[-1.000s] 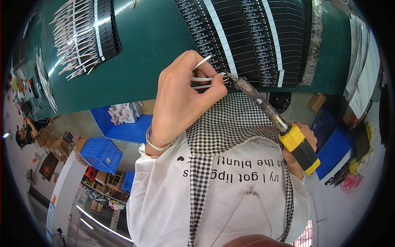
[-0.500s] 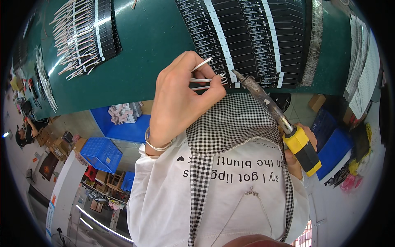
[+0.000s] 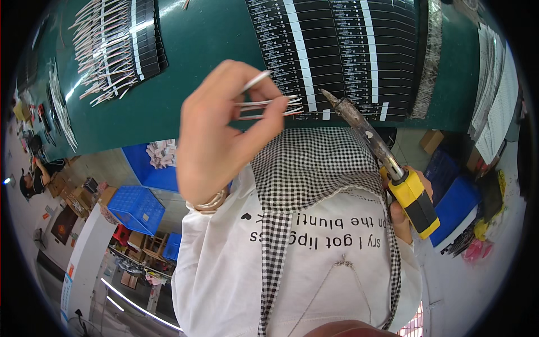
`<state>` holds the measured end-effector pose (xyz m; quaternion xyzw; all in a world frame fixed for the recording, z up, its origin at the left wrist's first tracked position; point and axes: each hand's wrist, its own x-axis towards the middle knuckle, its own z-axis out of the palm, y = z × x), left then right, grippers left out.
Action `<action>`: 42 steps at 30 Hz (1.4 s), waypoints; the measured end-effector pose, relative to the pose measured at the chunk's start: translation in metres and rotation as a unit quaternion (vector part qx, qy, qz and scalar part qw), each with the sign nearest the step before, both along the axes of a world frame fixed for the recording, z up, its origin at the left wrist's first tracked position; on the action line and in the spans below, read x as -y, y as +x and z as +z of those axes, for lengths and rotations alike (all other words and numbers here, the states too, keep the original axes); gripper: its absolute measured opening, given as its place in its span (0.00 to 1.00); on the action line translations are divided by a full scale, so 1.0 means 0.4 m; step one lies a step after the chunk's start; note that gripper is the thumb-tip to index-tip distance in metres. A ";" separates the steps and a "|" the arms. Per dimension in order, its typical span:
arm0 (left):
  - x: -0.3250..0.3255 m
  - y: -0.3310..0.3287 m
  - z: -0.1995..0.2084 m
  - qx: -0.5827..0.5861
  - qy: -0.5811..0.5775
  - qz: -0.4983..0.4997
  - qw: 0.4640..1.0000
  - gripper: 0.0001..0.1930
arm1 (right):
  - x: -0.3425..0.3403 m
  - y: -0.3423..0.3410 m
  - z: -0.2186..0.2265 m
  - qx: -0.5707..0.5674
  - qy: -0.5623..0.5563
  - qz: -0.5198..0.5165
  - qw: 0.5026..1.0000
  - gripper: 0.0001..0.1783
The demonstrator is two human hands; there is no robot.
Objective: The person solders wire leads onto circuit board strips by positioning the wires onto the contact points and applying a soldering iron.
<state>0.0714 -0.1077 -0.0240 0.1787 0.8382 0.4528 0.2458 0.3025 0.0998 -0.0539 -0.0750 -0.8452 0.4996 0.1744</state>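
Observation:
My left hand (image 3: pixel 216 132) is above the near edge of the green bench, its fingers pinched round a few thin white wires (image 3: pixel 255 82). Their bare-looking ends point right, over the near left corner of the black circuit boards (image 3: pixel 281 50). These boards lie in rows with pale strips across them. My right hand (image 3: pixel 400 219) grips a soldering iron (image 3: pixel 370 137) by its yellow and black handle, which hides part of the fingers. The iron slants up and left, its tip over the near end of the boards, to the right of the wires.
More boards with wires attached (image 3: pixel 104 53) lie at the far left of the green bench (image 3: pixel 191 73). Beside them is a bundle of loose wires (image 3: pixel 60 106). White strips (image 3: pixel 491 106) hang at the right edge. Blue crates (image 3: pixel 136 209) stand below, and a person (image 3: pixel 36 180) is far left.
My left hand has moved left with the wires, drawing their ends back from the iron's tip. The iron has shifted only slightly, its tip a little farther from me.

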 end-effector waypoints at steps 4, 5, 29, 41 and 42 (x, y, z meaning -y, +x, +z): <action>-0.023 0.009 -0.022 -0.048 -0.037 -0.037 0.998 0.08 | -0.004 -0.010 0.005 -0.005 -0.028 0.008 1.000 0.24; -0.023 0.008 -0.023 -0.059 -0.039 -0.053 0.996 0.08 | -0.006 -0.008 0.003 -0.007 -0.041 0.011 0.999 0.24; -0.049 0.050 -0.055 -0.058 -0.025 -0.014 0.998 0.09 | -0.032 0.013 -0.010 -0.019 -0.017 0.041 0.999 0.28; -0.051 0.048 -0.060 -0.043 -0.026 -0.002 0.999 0.09 | -0.023 0.024 -0.019 -0.029 -0.012 0.008 0.999 0.29; -0.050 0.047 -0.060 -0.047 -0.035 -0.003 0.998 0.10 | -0.025 0.028 -0.016 -0.009 -0.018 0.013 1.000 0.29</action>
